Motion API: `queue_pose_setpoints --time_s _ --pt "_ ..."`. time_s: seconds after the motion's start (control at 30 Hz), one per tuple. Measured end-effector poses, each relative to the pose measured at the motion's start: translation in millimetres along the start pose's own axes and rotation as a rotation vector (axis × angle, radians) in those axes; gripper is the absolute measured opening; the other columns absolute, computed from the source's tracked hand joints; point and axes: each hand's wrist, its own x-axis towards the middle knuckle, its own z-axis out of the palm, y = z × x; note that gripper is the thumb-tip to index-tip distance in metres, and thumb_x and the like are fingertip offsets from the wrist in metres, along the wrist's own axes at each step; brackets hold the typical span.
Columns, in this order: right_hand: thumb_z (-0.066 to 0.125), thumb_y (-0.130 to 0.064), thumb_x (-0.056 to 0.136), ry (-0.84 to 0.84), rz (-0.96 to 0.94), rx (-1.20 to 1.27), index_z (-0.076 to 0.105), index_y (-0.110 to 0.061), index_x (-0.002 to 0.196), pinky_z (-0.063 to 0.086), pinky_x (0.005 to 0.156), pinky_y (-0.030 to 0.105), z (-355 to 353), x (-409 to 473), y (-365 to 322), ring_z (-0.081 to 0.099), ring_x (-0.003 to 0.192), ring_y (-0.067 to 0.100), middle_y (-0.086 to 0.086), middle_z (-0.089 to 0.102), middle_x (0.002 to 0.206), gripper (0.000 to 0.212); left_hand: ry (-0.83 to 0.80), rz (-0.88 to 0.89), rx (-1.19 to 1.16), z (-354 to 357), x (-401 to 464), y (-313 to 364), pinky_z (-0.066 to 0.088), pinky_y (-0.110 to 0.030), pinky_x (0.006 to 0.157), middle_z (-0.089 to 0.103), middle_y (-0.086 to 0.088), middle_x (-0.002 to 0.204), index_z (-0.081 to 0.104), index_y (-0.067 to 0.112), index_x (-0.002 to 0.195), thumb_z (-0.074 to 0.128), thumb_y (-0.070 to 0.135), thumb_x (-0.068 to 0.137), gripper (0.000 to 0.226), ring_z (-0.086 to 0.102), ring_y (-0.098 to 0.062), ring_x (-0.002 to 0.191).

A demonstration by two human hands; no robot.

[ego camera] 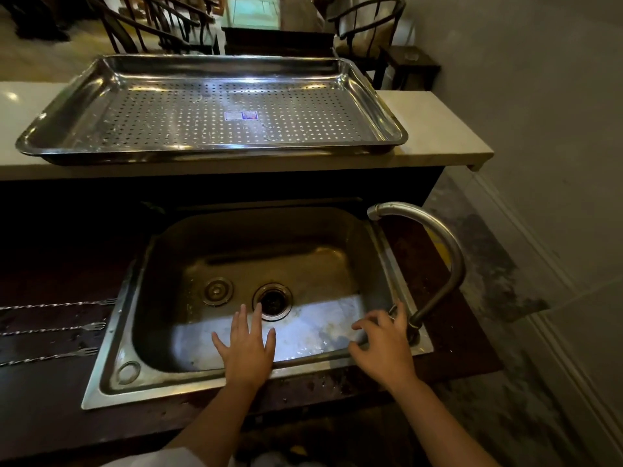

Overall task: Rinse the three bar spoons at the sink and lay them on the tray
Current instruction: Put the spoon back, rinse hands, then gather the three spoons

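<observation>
Three twisted bar spoons lie side by side on the dark counter left of the sink, fork ends toward it: the far one (67,303), the middle one (57,329), the near one (50,356). The steel sink (111,335) holds no water stream. A perforated steel tray (43,143) rests on the raised white ledge behind it and has nothing in it. My left hand (247,348) hovers flat, fingers spread, over the sink's near edge. My right hand (384,345) reaches with fingers apart toward the base of the tap (438,264), close to its handle.
A drain (272,301) and a loose plug (217,291) sit in the basin. The curved spout arches over the sink's right side. Dark wooden chairs (367,32) stand beyond the ledge. A grey wall and floor run along the right.
</observation>
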Motion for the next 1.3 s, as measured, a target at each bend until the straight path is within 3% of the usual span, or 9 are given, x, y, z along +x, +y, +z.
queue_pose_setpoints --time_s 0.13,0.27,0.43,0.57,0.73,0.9,0.97,1.13,1.3 --pt "0.062 -0.038 0.076 0.054 0.051 -0.039 0.064 -0.02 0.11 0.026 0.111 0.044 3 2 -4 0.011 0.136 0.035 0.007 0.044 0.132 0.038 0.011 0.01 -0.051 -10 1 6 0.006 -0.055 0.113 0.014 0.0 0.158 0.009 0.034 0.147 0.031 0.047 0.094 0.059 0.017 -0.015 0.144" --pt "0.069 -0.024 0.071 0.275 0.197 -0.042 0.06 -0.015 0.115 0.041 0.094 0.048 10 -2 -24 0.032 0.125 0.035 0.018 0.04 0.131 0.046 0.053 0.002 -0.193 -28 5 6 0.013 -0.051 0.113 0.024 0.001 0.155 0.017 0.031 0.147 0.037 0.043 0.093 0.058 0.022 -0.016 0.142" --pt "0.075 -0.022 0.067 0.229 0.011 -0.032 0.062 -0.02 0.111 0.038 0.095 0.051 42 -3 -70 0.041 0.12 0.037 0.018 0.049 0.126 0.046 0.17 -0.017 -0.365 -59 9 -13 0.035 -0.038 0.107 0.038 -0.003 0.148 0.028 0.024 0.144 0.043 0.038 0.093 0.055 0.039 -0.02 0.133" --pt "0.073 -0.023 0.07 0.142 -0.128 0.006 0.061 -0.02 0.113 0.033 0.098 0.049 59 8 -114 0.044 0.12 0.034 0.014 0.052 0.125 0.045 0.248 -0.103 -0.553 -80 5 -49 0.038 -0.032 0.102 0.047 -0.005 0.141 0.033 0.02 0.142 0.046 0.033 0.093 0.053 0.047 -0.02 0.126" --pt "0.064 -0.031 0.08 -0.015 -0.291 0.021 0.05 -0.024 0.127 0.022 0.104 0.044 82 22 -179 0.033 0.129 0.024 0.006 0.044 0.135 0.049 0.398 -0.433 -0.898 -115 7 -114 0.04 -0.021 0.076 0.061 -0.01 0.118 0.042 0.016 0.134 0.047 0.02 0.093 0.041 0.059 -0.018 0.099" --pt "0.065 -0.035 0.078 -0.101 -0.439 0.081 0.048 -0.025 0.129 0.024 0.104 0.045 107 31 -256 0.036 0.129 0.02 0.001 0.045 0.136 0.055 0.482 -0.829 -1.696 -144 7 -197 0.045 -0.029 0.063 0.055 -0.004 0.09 0.044 0.018 0.113 0.041 0.021 0.096 0.018 0.058 -0.018 0.075" --pt "0.065 -0.036 0.079 -0.134 -0.498 0.089 0.047 -0.024 0.131 0.025 0.104 0.043 118 37 -287 0.036 0.129 0.019 0.001 0.044 0.138 0.057 0.489 -0.943 -1.824 -152 6 -228 0.046 -0.033 0.066 0.054 -0.008 0.099 0.045 0.017 0.107 0.04 0.024 0.096 0.014 0.058 -0.019 0.077" --pt "0.062 -0.044 0.08 -0.235 -0.575 0.047 0.039 -0.028 0.135 0.024 0.104 0.041 148 53 -355 0.032 0.131 0.019 0.0 0.04 0.141 0.062 0.412 -1.112 -1.923 -168 4 -286 0.041 -0.043 0.089 0.049 -0.014 0.131 0.038 0.014 0.134 0.041 0.035 0.093 0.046 0.053 -0.029 0.115" --pt "0.06 -0.049 0.078 -0.292 -0.593 -0.053 0.031 -0.028 0.14 0.024 0.105 0.042 169 65 -402 0.03 0.132 0.018 -0.001 0.036 0.142 0.071 0.365 -1.167 -1.939 -180 11 -324 0.036 -0.046 0.099 0.046 -0.016 0.138 0.037 0.013 0.137 0.04 0.043 0.091 0.055 0.048 -0.031 0.124"
